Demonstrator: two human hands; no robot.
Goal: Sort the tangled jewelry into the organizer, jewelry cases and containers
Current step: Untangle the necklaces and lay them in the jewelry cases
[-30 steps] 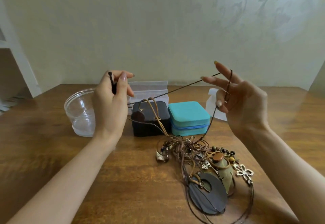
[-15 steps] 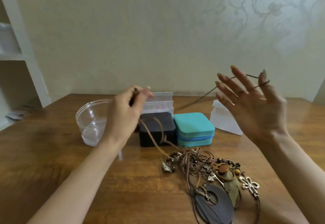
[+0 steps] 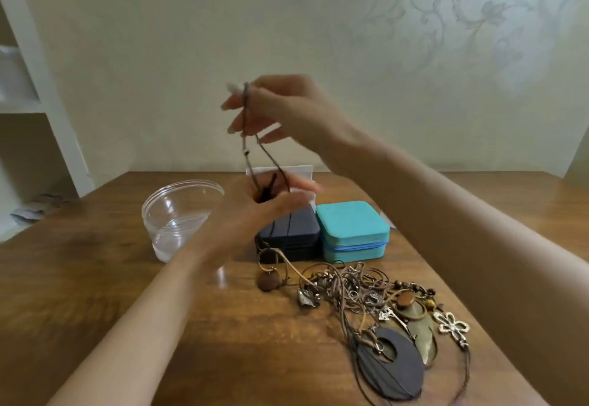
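Note:
A thin dark cord necklace (image 3: 247, 128) runs between my two hands. My right hand (image 3: 287, 109) is raised above the cases and pinches the cord's top. Lower down, my left hand (image 3: 255, 211) grips the cord's other part over the black jewelry case (image 3: 293, 236). The necklace's round brown pendant (image 3: 268, 280) lies on the wooden table in front of that case. To the right stands the teal jewelry case (image 3: 352, 230), zipped closed. A tangled pile of jewelry (image 3: 376, 303) with a dark disc pendant (image 3: 392, 370) lies at the front right. The clear plastic organizer (image 3: 299, 173) is mostly hidden behind my left hand.
A clear round container (image 3: 178, 217) stands left of the black case. A white object (image 3: 387, 219) peeks out behind the teal case. White shelves (image 3: 35, 103) stand at the far left. The wall is close behind the table (image 3: 95, 278).
My right hand has swung left and up with the cord, from the right side to above the cases. My left hand has shifted right, over the black case.

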